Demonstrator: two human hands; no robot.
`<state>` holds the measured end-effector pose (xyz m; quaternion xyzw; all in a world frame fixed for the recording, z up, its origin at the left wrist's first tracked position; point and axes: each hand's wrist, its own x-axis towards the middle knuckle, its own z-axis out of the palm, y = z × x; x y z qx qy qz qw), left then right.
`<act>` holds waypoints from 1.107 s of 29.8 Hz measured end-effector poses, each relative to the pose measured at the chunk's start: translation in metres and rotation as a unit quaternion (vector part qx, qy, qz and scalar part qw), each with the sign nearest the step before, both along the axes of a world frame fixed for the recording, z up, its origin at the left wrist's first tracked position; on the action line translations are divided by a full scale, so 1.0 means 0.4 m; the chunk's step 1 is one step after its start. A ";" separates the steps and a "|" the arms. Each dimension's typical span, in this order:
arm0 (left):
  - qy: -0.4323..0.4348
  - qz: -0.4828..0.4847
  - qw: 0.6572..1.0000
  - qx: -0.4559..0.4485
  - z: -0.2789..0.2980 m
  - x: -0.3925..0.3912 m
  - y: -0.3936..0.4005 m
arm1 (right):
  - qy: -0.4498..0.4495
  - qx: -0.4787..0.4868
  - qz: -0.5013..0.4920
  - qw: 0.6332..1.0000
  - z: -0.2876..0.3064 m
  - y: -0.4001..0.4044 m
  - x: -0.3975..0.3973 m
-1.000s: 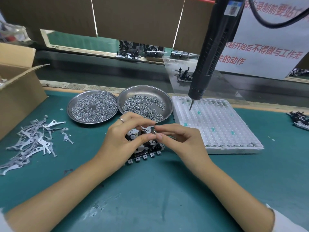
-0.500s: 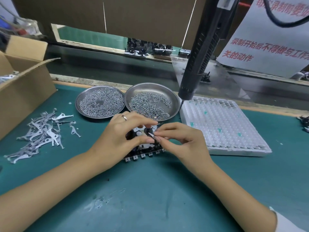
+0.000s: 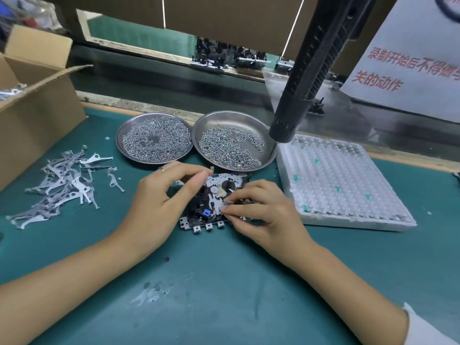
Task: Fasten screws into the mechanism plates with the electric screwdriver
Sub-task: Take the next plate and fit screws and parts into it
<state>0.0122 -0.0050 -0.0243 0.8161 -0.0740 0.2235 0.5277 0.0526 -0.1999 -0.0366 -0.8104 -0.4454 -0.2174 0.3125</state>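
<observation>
A mechanism plate [image 3: 214,197] with black parts and a blue piece lies on the green mat in the middle. My left hand [image 3: 159,197] is at its left side, thumb and forefinger pinched together above the plate's upper left corner. My right hand [image 3: 263,210] rests on the plate's right side, fingertips pinching a small metal part against it. The black electric screwdriver [image 3: 311,70] hangs above the table at the upper right, with no hand on it. Two steel dishes [image 3: 124,135] [image 3: 249,120] behind the plate hold many screws.
A white foam tray [image 3: 348,180] with small teal pieces lies to the right. A pile of grey metal levers [image 3: 59,185] is spread at the left, next to an open cardboard box [image 3: 37,103]. More mechanisms sit on the belt behind.
My right hand has lowered onto the plate's right side. My left thumb and forefinger have lifted off toward the upper left corner, exposing the plate's middle. The camera has moved closer.
</observation>
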 end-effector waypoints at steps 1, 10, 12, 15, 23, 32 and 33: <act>-0.008 -0.003 1.000 0.014 0.000 -0.002 -0.001 | -0.002 -0.004 0.003 1.000 -0.001 0.000 0.002; -0.026 -0.011 0.998 0.054 0.005 -0.010 -0.010 | -0.014 -0.006 0.003 1.000 -0.003 0.002 0.004; -0.026 -0.012 0.998 0.055 0.005 -0.011 -0.010 | -0.010 -0.007 0.004 1.000 -0.004 0.002 0.002; -0.028 -0.014 0.998 0.058 0.004 -0.012 -0.011 | -0.011 -0.009 0.003 1.000 -0.004 0.004 0.000; -0.033 -0.023 0.992 0.118 0.009 -0.019 -0.016 | -0.005 -0.028 0.029 0.999 -0.007 0.001 0.003; -0.013 0.003 0.954 0.299 -0.005 -0.039 -0.041 | 0.090 0.046 0.027 0.995 0.000 0.005 -0.012; -0.011 0.004 0.957 0.290 -0.005 -0.039 -0.042 | 0.093 0.048 0.026 0.994 0.001 0.006 -0.014</act>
